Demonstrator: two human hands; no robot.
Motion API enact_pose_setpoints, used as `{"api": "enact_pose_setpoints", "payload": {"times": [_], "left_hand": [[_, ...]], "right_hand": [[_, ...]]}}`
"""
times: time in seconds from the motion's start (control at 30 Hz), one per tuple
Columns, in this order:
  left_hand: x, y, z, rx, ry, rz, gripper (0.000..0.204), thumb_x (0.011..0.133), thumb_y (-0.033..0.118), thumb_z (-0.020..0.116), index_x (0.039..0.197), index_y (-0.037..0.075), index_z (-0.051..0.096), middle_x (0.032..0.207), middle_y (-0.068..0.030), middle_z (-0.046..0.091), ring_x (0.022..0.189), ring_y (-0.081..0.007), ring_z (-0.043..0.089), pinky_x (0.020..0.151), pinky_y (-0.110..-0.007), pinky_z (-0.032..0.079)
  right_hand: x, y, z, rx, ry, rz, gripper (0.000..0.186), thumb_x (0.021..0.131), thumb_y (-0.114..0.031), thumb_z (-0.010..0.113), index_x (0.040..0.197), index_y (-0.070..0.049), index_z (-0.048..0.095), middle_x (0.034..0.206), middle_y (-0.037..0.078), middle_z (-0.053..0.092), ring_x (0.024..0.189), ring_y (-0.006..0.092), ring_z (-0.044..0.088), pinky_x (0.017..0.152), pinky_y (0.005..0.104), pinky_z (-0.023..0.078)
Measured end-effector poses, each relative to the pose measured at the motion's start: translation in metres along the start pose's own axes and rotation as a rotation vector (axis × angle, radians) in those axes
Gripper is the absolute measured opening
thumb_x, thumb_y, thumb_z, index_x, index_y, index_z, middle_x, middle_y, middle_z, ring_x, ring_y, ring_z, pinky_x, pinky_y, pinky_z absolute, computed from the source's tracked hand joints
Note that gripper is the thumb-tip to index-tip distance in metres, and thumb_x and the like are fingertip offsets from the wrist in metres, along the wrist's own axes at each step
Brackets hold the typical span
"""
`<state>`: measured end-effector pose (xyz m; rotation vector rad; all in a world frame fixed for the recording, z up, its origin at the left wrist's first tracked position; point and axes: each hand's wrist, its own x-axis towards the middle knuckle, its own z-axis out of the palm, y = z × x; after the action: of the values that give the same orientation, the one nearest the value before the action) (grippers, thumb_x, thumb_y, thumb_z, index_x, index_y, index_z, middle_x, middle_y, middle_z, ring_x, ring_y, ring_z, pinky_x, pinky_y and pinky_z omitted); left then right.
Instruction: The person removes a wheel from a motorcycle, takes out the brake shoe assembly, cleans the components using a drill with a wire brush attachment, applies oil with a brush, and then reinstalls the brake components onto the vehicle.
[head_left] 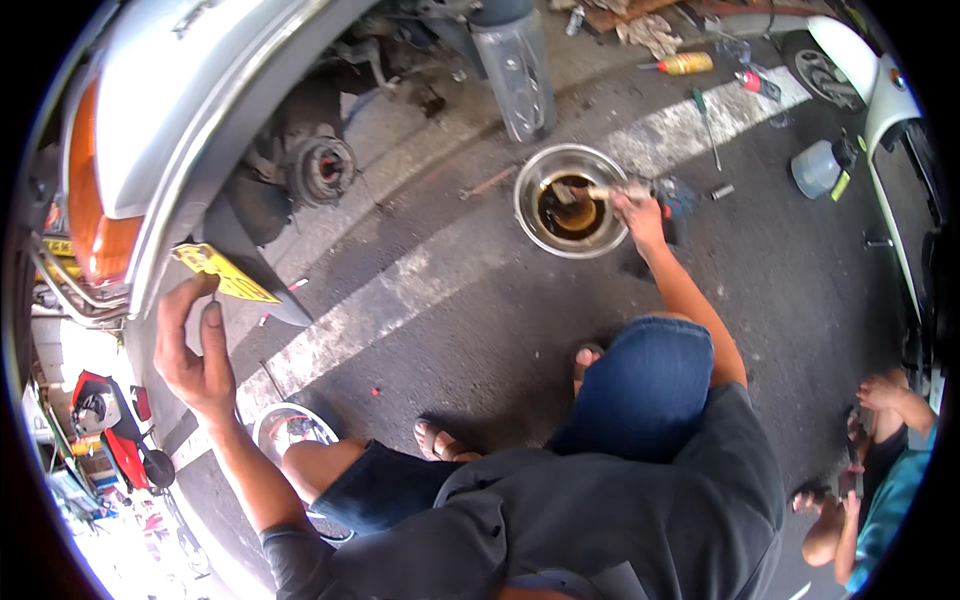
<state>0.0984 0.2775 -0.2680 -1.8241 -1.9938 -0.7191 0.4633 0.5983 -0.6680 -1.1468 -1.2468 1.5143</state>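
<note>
My right hand (636,206) is closed around the pale handle of a brush (600,193). The brush's head is over a round metal basin (527,215) holding dark brown liquid. On the left, my left hand (196,350) is raised, with thumb and index fingertip close together in a pinch. Whatever sits between those fingertips is too small to make out. Just behind them is a yellow plate (235,277) on a dark mudguard; I cannot tell whether my fingers touch it.
Above stands a partly dismantled vehicle with an exposed hub (322,168). A screwdriver (708,128), yellow bottle (686,64), spray can (758,86) and clear sprayer bottle (818,168) lie to the right. By my left knee is a pale bucket (290,420). Another person (890,480) squats at lower right.
</note>
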Motion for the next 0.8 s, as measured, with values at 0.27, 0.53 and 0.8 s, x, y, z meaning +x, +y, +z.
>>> {"api": "enact_pose_setpoints", "payload": {"times": [0.27, 0.53, 0.8], "left_hand": [[0.058, 0.001, -0.056, 0.112, 0.338, 0.274, 0.023, 0.094, -0.002, 0.053, 0.116, -0.008, 0.058, 0.107, -0.0189, 0.066, 0.100, -0.0266, 0.063, 0.093, -0.039, 0.049], [0.115, -0.023, -0.048, 0.225, 0.336, 0.322, 0.022, 0.096, 0.008, 0.059, 0.115, 0.000, 0.065, 0.104, -0.0112, 0.070, 0.089, -0.0167, 0.068, 0.079, -0.028, 0.053], [0.182, -0.034, -0.105, 0.592, 0.302, 0.558, 0.025, 0.095, 0.013, 0.062, 0.118, 0.005, 0.065, 0.111, -0.0102, 0.069, 0.100, -0.0181, 0.066, 0.086, -0.031, 0.052]], "right_hand": [[-0.049, -0.043, 0.022, 0.124, -0.093, 0.102, 0.023, 0.091, -0.024, 0.066, 0.101, -0.004, 0.062, 0.066, -0.006, 0.051, 0.052, 0.0040, 0.043, 0.048, 0.0217, 0.035], [-0.032, -0.013, 0.010, 0.058, 0.047, 0.151, 0.023, 0.086, -0.024, 0.072, 0.083, -0.004, 0.061, 0.063, -0.005, 0.051, 0.053, 0.0046, 0.043, 0.048, 0.0245, 0.032], [-0.028, -0.041, 0.002, 0.177, -0.175, 0.178, 0.023, 0.083, -0.026, 0.075, 0.085, -0.010, 0.058, 0.062, -0.005, 0.050, 0.048, 0.0033, 0.042, 0.044, 0.0216, 0.032]]}}
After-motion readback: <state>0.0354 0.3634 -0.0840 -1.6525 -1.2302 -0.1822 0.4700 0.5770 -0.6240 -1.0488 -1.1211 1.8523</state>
